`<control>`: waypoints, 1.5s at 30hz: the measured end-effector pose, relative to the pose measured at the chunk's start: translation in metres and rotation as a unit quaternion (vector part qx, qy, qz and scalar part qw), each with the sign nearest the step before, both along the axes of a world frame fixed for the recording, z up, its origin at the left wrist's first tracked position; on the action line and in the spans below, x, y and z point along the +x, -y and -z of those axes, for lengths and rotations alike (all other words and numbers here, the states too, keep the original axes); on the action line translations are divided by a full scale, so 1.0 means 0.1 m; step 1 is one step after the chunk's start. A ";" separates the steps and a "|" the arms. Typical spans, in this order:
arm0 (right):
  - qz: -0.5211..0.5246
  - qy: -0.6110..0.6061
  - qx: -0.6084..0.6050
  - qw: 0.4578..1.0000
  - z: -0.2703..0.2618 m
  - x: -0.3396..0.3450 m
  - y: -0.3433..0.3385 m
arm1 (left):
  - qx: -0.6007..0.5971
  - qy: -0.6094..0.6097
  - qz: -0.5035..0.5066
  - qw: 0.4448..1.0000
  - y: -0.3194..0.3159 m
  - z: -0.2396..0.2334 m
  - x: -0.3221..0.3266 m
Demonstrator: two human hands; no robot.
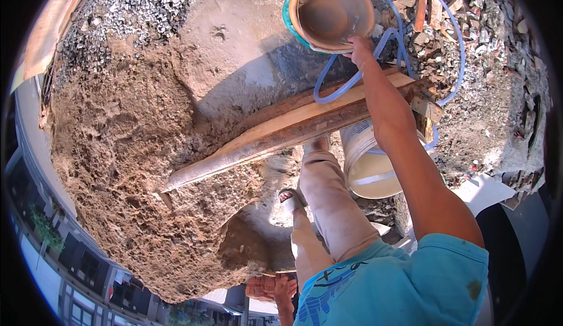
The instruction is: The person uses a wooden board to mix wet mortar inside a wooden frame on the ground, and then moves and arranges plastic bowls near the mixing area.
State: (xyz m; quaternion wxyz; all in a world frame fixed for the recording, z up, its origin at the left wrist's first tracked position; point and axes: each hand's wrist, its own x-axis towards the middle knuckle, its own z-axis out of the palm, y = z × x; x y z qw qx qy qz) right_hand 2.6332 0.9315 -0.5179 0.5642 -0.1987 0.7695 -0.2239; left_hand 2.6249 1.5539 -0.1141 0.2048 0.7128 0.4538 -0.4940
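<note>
My right hand (361, 51) grips the near rim of an orange plastic bucket (303, 1). The bucket's inside is coated with grey-brown residue, and a teal container (288, 18) shows beneath its left edge. Down at the bottom of the view, my left hand (285, 287) hangs low with its fingers apart and nothing visible in it. Red bricks (259, 287) appear behind that hand; whether it touches them cannot be told. A translucent blue hose (341, 92) loops around the orange bucket and passes under my right forearm.
Long wooden planks (272, 128) run between my legs and the wet concrete patch (246, 57). Beside my leg, a white bucket (369, 172) is partly hidden by my arm. A sand heap (145, 194) and gravel (140, 5) lie left, with rubble (479, 57) at right.
</note>
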 end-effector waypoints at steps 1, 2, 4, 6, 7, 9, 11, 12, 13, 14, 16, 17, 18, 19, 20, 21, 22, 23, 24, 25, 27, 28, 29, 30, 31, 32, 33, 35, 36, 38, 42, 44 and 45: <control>0.003 0.007 0.002 1.000 -0.07 0.03 0.03 | 0.002 0.002 0.003 1.000 -0.01 -0.02 -0.02; -0.007 -0.001 0.008 1.000 -0.14 0.07 0.05 | 0.004 0.004 0.007 1.000 -0.02 -0.04 -0.05; -0.026 -0.018 0.016 0.999 -0.29 0.13 0.14 | 0.001 0.009 -0.013 1.000 -0.19 -0.02 -0.17; -0.063 -0.036 0.013 0.997 -0.26 0.09 0.22 | -0.006 0.005 -0.025 1.000 -0.49 0.07 -0.29; -0.081 -0.033 0.017 0.996 -0.33 0.12 0.24 | -0.010 0.003 -0.031 0.999 -0.70 0.15 -0.38; -0.117 -0.015 0.031 0.993 -0.59 0.23 0.23 | -0.008 0.002 -0.033 0.999 -0.70 0.21 -0.39; -0.131 -0.010 0.038 0.991 -0.86 0.32 0.16 | -0.009 0.015 -0.010 1.000 -0.39 0.16 -0.23; -0.131 -0.020 0.034 0.991 -0.95 0.36 0.12 | -0.015 0.026 0.006 1.000 -0.32 0.13 -0.21; -0.131 -0.028 0.032 0.990 -1.17 0.49 0.04 | -0.034 0.050 0.029 0.998 -0.34 0.12 -0.22; -0.113 -0.027 0.031 0.993 -1.42 0.58 -0.04 | -0.053 0.074 0.053 0.994 -0.36 0.11 -0.22; -0.100 0.055 0.058 0.992 -1.45 0.55 -0.15 | -0.079 0.076 0.047 0.993 -0.50 0.18 -0.20; -0.093 0.095 0.072 0.989 -1.45 0.51 -0.20 | -0.092 0.077 0.046 0.992 -0.58 0.21 -0.18; -0.096 0.154 0.085 0.980 -1.61 0.56 -0.33 | -0.103 0.083 0.042 0.990 -0.64 0.26 -0.18; -0.097 0.211 0.095 0.968 -1.81 0.55 -0.52 | -0.116 0.086 0.042 0.989 -0.67 0.30 -0.16; -0.090 0.255 0.116 0.956 -1.83 0.54 -0.66 | -0.129 0.089 0.043 0.987 -0.71 0.33 -0.13; -0.083 0.295 0.136 0.942 -1.92 0.52 -0.82 | -0.141 0.091 0.066 0.984 -0.66 0.33 -0.07; -0.065 0.324 0.128 0.935 -2.00 0.51 -1.02 | -0.154 0.091 0.089 0.980 -0.60 0.35 0.02; -0.051 0.350 0.120 0.927 -2.14 0.54 -1.23 | -0.167 0.091 0.109 0.976 -0.61 0.36 0.08; -0.032 0.378 0.129 0.916 -2.20 0.49 -1.39 | -0.207 0.104 0.068 0.970 -0.74 0.46 0.13; -0.013 0.405 0.137 0.904 -2.27 0.42 -1.55 | -0.215 0.105 0.067 0.969 -0.90 0.50 0.15; 0.002 0.400 0.125 0.908 -2.60 0.41 -1.94 | -0.229 0.123 0.051 0.964 -0.94 0.49 0.23; 0.011 0.401 0.117 0.908 -2.76 0.37 -2.09 | -0.253 0.129 0.117 0.952 -1.00 0.47 0.31; 0.019 0.396 0.114 0.911 -2.86 0.28 -2.22 | -0.248 0.126 0.111 0.954 -1.11 0.46 0.34; 0.024 0.394 0.113 0.912 -2.99 0.26 -2.37 | -0.241 0.128 0.101 0.957 -1.25 0.46 0.37; 0.028 0.391 0.113 0.913 -3.11 0.23 -2.52 | -0.235 0.130 0.091 0.959 -1.39 0.46 0.39; 0.039 0.389 0.119 0.913 -3.24 0.16 -2.66 | -0.235 0.129 0.096 0.959 -1.59 0.49 0.42; 0.043 0.391 0.113 0.913 -3.35 0.12 -2.80 | -0.242 0.132 0.096 0.957 -1.83 0.59 0.44; 0.063 0.392 0.106 0.911 -3.42 -0.05 -3.08 | -0.258 0.132 0.089 0.953 -2.29 0.72 0.50; 0.063 0.410 0.098 0.905 -3.45 -0.17 -3.20 | -0.271 0.133 0.079 0.950 -2.50 0.78 0.55; 0.068 0.445 0.088 0.888 -3.46 -0.38 -3.45 | -0.274 0.134 0.066 0.950 -2.69 0.68 0.64; 0.035 0.517 0.031 0.855 -3.25 -0.65 -3.80 | -0.301 0.136 0.134 0.934 -3.74 0.89 0.91; 0.044 0.524 0.032 0.850 -3.28 -0.70 -3.95 | -0.256 0.142 0.121 0.948 -3.96 0.72 1.03; 0.058 0.536 0.037 0.842 -3.31 -0.71 -4.01 | -0.242 0.146 0.121 0.952 -4.03 0.66 1.09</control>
